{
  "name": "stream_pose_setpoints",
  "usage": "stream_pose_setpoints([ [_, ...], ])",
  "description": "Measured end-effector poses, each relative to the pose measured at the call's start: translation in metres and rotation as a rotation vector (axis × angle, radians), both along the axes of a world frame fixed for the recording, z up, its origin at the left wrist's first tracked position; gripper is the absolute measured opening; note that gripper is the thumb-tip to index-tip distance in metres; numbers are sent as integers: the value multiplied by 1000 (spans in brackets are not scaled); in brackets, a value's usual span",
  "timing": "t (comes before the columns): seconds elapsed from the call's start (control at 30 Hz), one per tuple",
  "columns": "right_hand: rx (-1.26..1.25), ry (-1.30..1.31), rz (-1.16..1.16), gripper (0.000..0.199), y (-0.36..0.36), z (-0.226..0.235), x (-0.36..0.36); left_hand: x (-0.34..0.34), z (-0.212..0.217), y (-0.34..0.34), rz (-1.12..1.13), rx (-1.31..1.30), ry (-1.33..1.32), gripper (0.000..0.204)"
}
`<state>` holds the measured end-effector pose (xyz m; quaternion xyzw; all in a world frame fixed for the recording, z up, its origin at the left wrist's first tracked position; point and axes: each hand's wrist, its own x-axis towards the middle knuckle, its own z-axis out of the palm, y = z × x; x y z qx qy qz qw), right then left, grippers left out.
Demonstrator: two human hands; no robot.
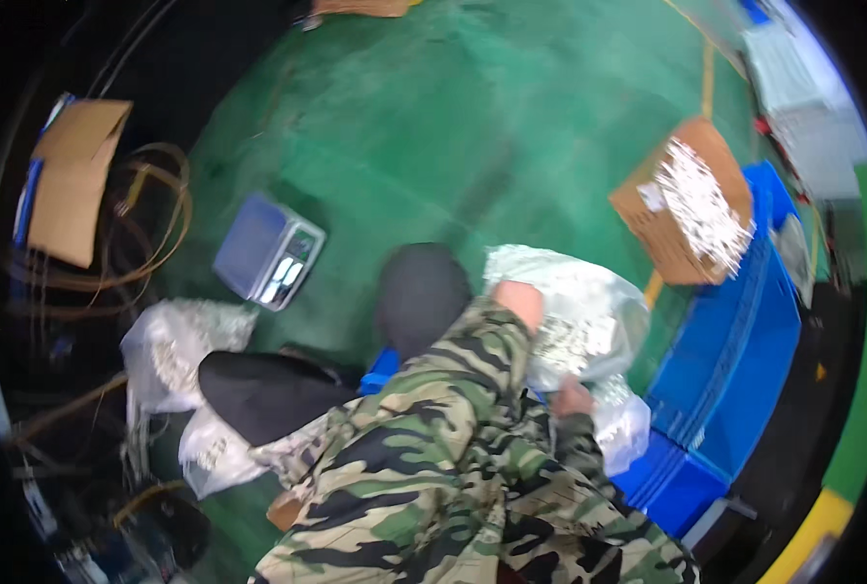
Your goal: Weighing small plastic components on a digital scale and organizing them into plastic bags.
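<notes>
A clear plastic bag [589,326] of small white pieces stands open right of my knees. My left arm, in a camouflage sleeve, reaches across to the right. My left hand [518,302] is at the bag's left rim; its fingers are blurred and hidden. My right hand [572,396] is closed on the near edge of the same bag. Another plastic bag [621,428] of white pieces lies just beside my right hand.
A blue-grey digital scale [270,251] stands on the green floor, left of my knees. More filled bags [185,355] lie at the left. On the right are a cardboard box [691,204] heaped with white pieces and blue bins [735,341]. Coiled tubing [176,180] lies far left.
</notes>
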<state>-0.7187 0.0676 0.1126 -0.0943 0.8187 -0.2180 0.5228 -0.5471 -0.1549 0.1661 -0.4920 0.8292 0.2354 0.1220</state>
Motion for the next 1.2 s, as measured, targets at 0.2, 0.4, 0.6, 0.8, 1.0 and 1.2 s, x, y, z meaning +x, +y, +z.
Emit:
stream_pose_setpoints([
  [0.2,-66,144,-218,87,-18,19,-51,-15,-12,7,143,-68,233,17],
  [0.4,5,104,-252,48,-61,-54,-104,-11,-6,1,327,-68,390,12],
  [0.6,-158,194,-380,44,-89,-42,-125,1,16,-6,470,-29,539,11],
  [0.8,-371,36,-251,44,-183,44,-78,41,54,-28,982,42,817,19],
  [1.0,-592,-170,130,35,-293,146,46,170,110,-74,1256,-216,973,28],
  [1.2,-794,-342,490,42,-362,227,201,326,166,-72,1276,-552,1010,32],
])
